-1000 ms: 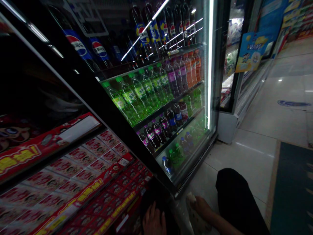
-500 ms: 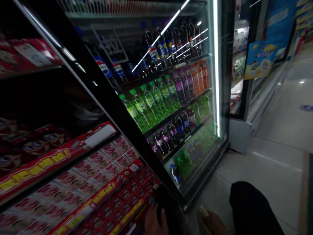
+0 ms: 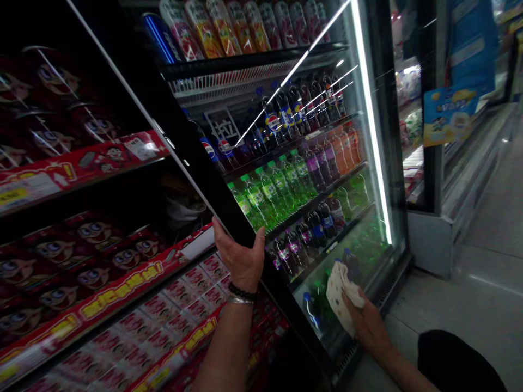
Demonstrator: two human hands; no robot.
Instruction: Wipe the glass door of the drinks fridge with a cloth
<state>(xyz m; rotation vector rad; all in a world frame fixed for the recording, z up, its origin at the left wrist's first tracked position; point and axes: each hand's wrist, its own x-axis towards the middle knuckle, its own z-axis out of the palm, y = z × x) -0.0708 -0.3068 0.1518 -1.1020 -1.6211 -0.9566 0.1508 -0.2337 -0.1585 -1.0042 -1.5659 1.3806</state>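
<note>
My left hand [image 3: 239,258], with a dark beaded bracelet and a silver band on its wrist, is on the lower black door frame [image 3: 204,179] of a drinks fridge. Its thumb lies toward the glass side and its fingers are at the frame's outer edge, partly hidden. A pale cloth [image 3: 341,296] with dark spots is bunched in my right hand [image 3: 365,321]. That hand is at the lower part of the glass door, in front of the bottom shelf; whether the cloth touches the glass is unclear. Green-capped bottles [image 3: 269,188] and cans [image 3: 223,30] stand behind the glass.
On the left, shelves hold red packs with cartoon faces [image 3: 53,242] and small printed boxes [image 3: 171,294]. A bright light strip [image 3: 371,125] runs down the fridge's right side. Beyond are another chiller [image 3: 429,239] and tiled floor [image 3: 478,288]. My dark-clothed knee [image 3: 453,359] is at lower right.
Both hands have come up from the bottom edge: the left onto the door frame, the right with its cloth to the lower glass. The view has tilted up, showing the can shelf.
</note>
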